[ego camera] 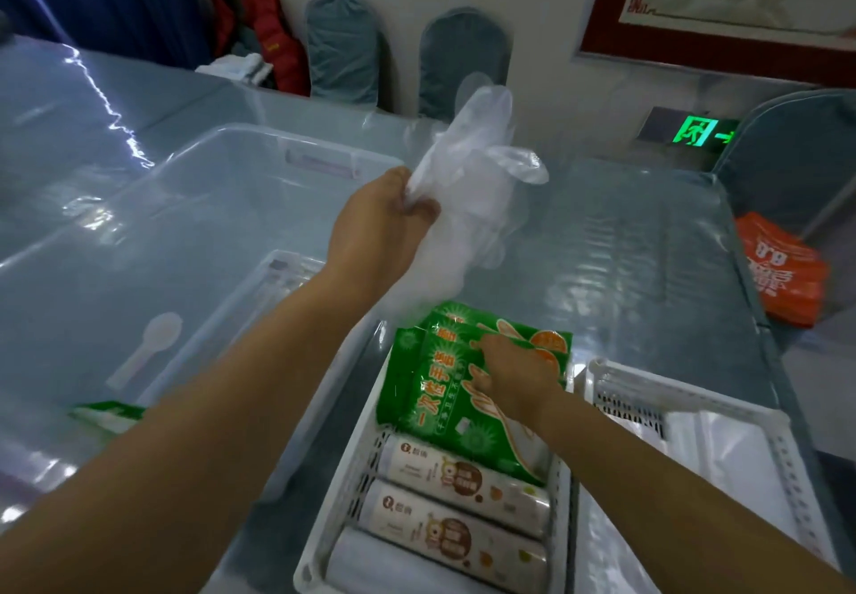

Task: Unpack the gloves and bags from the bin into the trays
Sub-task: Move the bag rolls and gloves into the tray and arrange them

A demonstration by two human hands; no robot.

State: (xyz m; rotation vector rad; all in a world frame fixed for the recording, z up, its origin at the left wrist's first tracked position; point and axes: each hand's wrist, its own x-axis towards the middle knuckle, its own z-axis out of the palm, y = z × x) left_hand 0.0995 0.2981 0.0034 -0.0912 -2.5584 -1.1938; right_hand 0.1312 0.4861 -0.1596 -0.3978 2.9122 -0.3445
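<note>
We see the left hand (384,218) raised with its fingers curled round a bunch of clear thin plastic gloves (468,186), which rise above the fingertips and hang blurred below the palm, so their number is hard to tell. The right hand (514,376) lies on a stack of green printed glove packets (440,390) in the white slotted plastic tray (563,491); its fingertips curl at the top packet's edge, though how firmly they grip is hidden. Nearer us than those fingers, three pale rolls of bags (458,477) lie in the same tray, the nearest cut off by the arm. Left of the left hand stands the clear plastic bin (222,139), holding a white plastic spoon (148,348) and a half-hidden green packet (109,413).
</note>
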